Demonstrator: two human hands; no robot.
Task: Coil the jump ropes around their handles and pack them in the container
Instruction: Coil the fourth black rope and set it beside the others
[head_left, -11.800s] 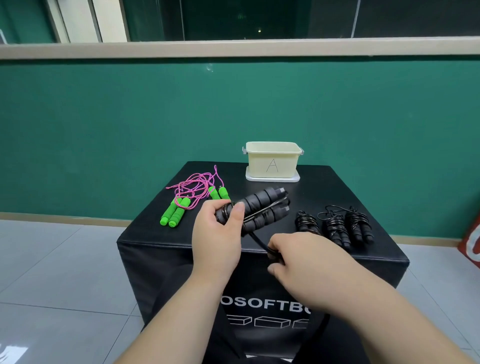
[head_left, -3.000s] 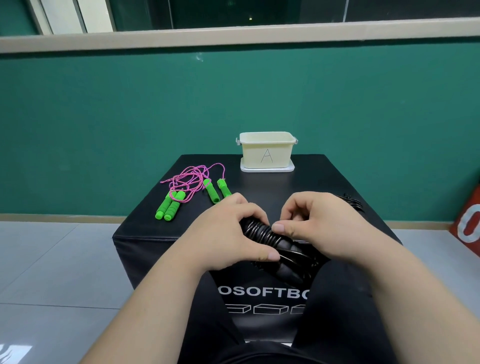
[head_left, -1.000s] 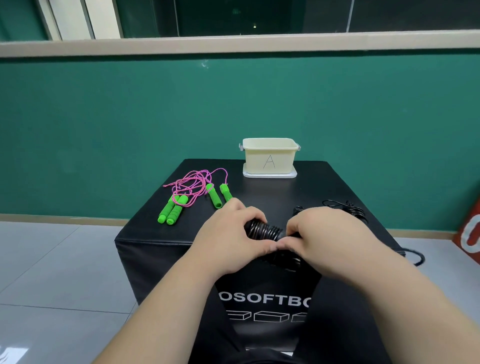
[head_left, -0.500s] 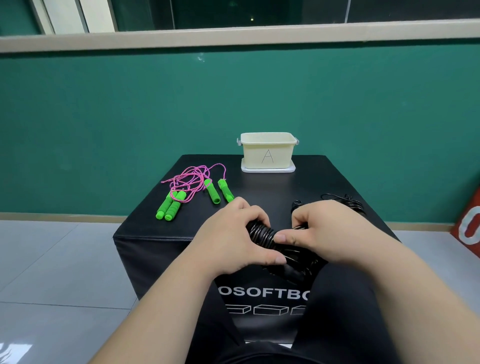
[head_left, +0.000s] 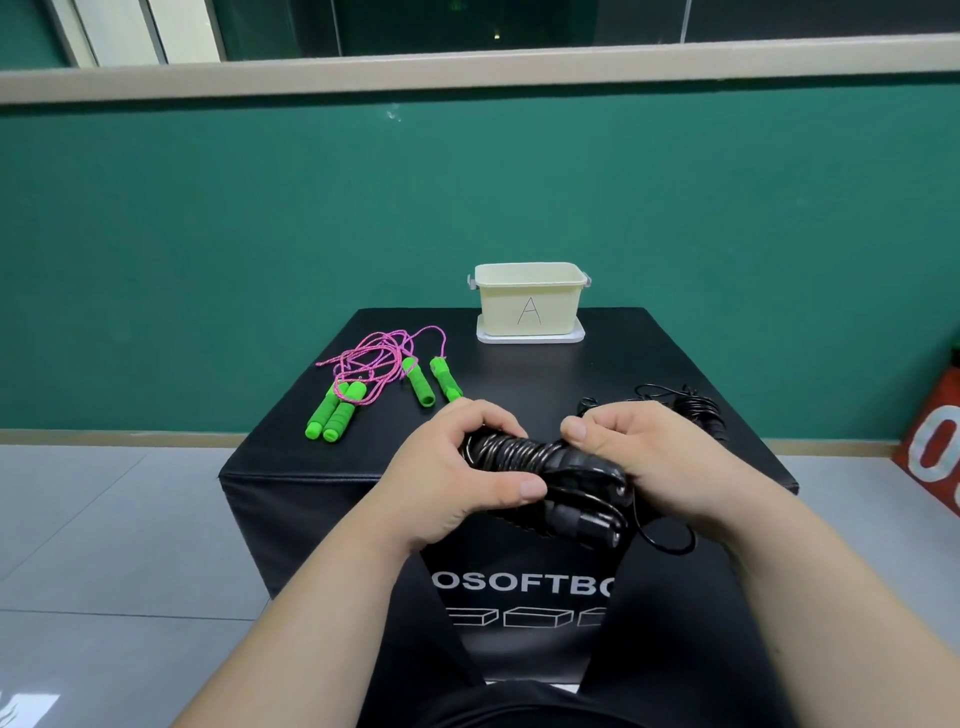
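Your left fingers (head_left: 485, 418) curl round the coiled black jump rope (head_left: 524, 454), held over the near edge of the table (head_left: 545, 384); your right fingers (head_left: 587, 430) grip its other side. Pull the last wraps snug and tuck the loose tail (head_left: 670, 543) under one.

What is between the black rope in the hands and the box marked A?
Nothing visible. The black rope, held in the left hand and right hand, faces bare box top up to the container. Green ropes lie left, coiled black ropes right.

Even, soft indoor light, sharp focus (wide-angle bending at the edges), faint floor glare.
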